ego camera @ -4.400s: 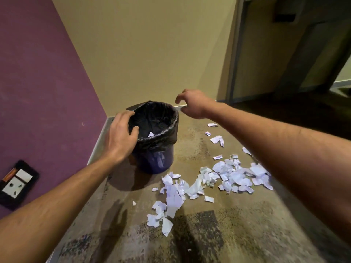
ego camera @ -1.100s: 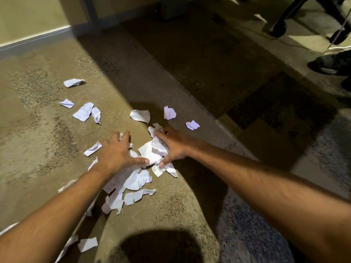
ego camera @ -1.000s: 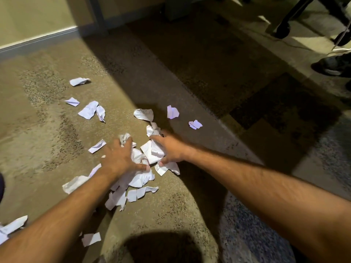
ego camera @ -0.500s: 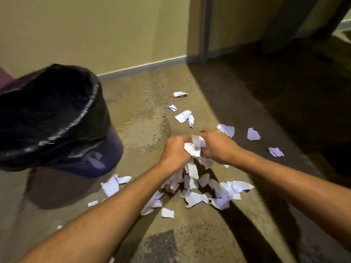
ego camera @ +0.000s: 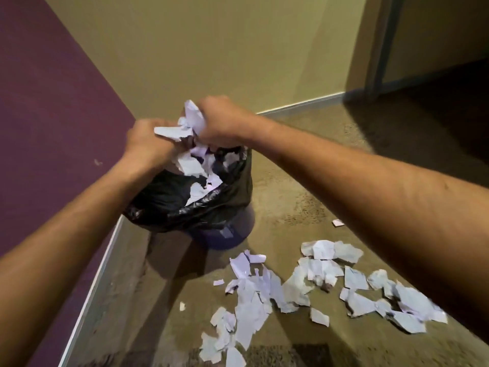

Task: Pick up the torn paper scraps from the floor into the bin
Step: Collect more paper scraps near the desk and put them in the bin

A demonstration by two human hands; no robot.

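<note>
1. We had both hands over the bin (ego camera: 211, 207), close together.
2. Left hand (ego camera: 146, 144): fingers curled round a wad of scraps (ego camera: 189, 125), gripping it from the left.
3. Right hand (ego camera: 221, 123): fingers curled round the same wad from the right, one scrap sticking up above the knuckles.
4. Under the hands, loose scraps (ego camera: 195, 178) hung or lay at the bin mouth, against the black liner (ego camera: 169, 197). We couldn't tell which of them were still held and which weren't.
5. The bin was purple and stood on the floor (ego camera: 304, 181), in the corner just beside the purple wall (ego camera: 53, 102) and near the yellow wall (ego camera: 211, 49).
6. More scraps lay on the floor: one pile (ego camera: 251, 295) in front of the bin, another (ego camera: 370, 295) to its right under the right forearm, and one small bit (ego camera: 337, 223) apart, near the right arm.
</note>
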